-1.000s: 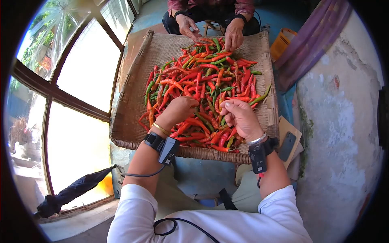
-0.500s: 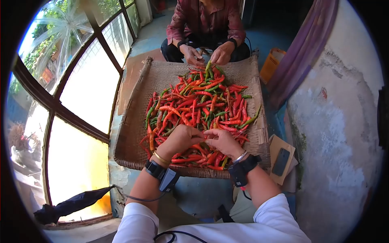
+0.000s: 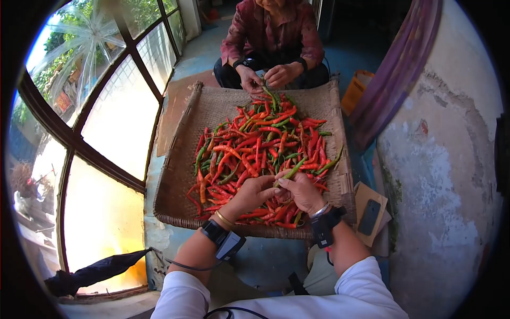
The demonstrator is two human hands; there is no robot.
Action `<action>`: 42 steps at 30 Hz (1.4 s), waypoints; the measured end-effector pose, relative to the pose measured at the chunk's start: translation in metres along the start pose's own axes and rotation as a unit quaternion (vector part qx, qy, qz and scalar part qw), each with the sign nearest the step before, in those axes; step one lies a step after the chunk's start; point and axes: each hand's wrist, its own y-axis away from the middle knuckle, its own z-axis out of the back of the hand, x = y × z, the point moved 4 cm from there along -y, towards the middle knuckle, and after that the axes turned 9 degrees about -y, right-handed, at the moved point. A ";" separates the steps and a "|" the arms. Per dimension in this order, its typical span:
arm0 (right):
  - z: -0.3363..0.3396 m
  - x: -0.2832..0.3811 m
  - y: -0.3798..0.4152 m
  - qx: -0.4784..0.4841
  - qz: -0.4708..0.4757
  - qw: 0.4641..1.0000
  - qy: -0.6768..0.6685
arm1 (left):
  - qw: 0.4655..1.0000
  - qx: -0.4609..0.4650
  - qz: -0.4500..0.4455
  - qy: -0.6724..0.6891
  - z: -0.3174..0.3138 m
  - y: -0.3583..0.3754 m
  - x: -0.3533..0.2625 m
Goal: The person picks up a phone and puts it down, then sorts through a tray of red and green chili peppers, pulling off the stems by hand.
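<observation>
A green chili pepper points up and away between my hands, above the heap. My right hand is closed around it, thumb and fingers pinching its lower part. From the left, my left hand reaches the pepper's near end with its fingertips pinched together; the exact grip there is partly hidden. Beneath and beyond both hands lies a heap of chili peppers, mostly red with some green and orange ones. The heap rests in a shallow woven basket.
Across the basket a person's hands hold a green chili at the far edge. Windows line the left, with a dark folded umbrella below. At right are a phone on cardboard, a curtain and a rough wall.
A green chili pepper now shows in my right hand. My hands have turned and lowered slightly, with the left a little further right. The other person's hands have shifted closer together.
</observation>
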 end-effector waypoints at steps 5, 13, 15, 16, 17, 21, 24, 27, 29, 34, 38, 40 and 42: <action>0.008 -0.003 -0.002 0.018 -0.002 0.996 -0.083 | 0.996 -0.020 0.061 0.056 -0.004 0.002 -0.001; 0.015 0.011 0.001 -0.069 0.020 0.997 -0.038 | 0.987 -0.058 0.105 0.105 0.001 0.004 0.000; 0.024 0.017 0.002 -0.116 0.036 0.985 -0.125 | 0.985 -0.018 0.141 0.099 0.006 0.008 -0.006; 0.029 0.019 0.001 -0.123 0.021 0.982 -0.143 | 0.985 -0.018 0.142 0.100 0.009 0.009 -0.005; 0.032 0.019 0.002 -0.123 0.020 0.982 -0.143 | 0.983 -0.013 0.139 0.115 0.011 0.010 -0.003; 0.037 0.014 0.001 -0.130 0.013 0.962 -0.238 | 0.983 -0.034 0.132 0.119 0.014 0.010 0.013; 0.022 0.018 0.004 -0.106 0.021 0.959 -0.263 | 0.981 -0.059 0.120 0.138 0.014 0.010 0.013; 0.010 0.015 0.005 -0.048 -0.021 0.991 -0.126 | 0.990 -0.060 0.098 0.082 0.012 0.010 0.004; 0.013 0.007 0.002 -0.014 -0.055 0.996 -0.071 | 0.992 -0.062 0.088 0.063 0.014 0.010 0.012; 0.033 0.036 -0.006 -0.062 0.066 0.969 -0.232 | 0.978 -0.159 0.095 -0.092 0.052 0.014 0.007; 0.048 0.039 -0.010 -0.158 0.083 0.934 -0.310 | 0.960 -0.217 0.140 -0.109 0.082 0.018 0.043; 0.049 0.027 -0.012 -0.140 0.048 0.946 -0.288 | 0.932 -0.277 0.129 -0.194 0.097 0.018 0.062; 0.042 0.018 -0.011 -0.096 0.004 0.959 -0.267 | 0.903 -0.329 0.126 -0.246 0.111 0.021 0.072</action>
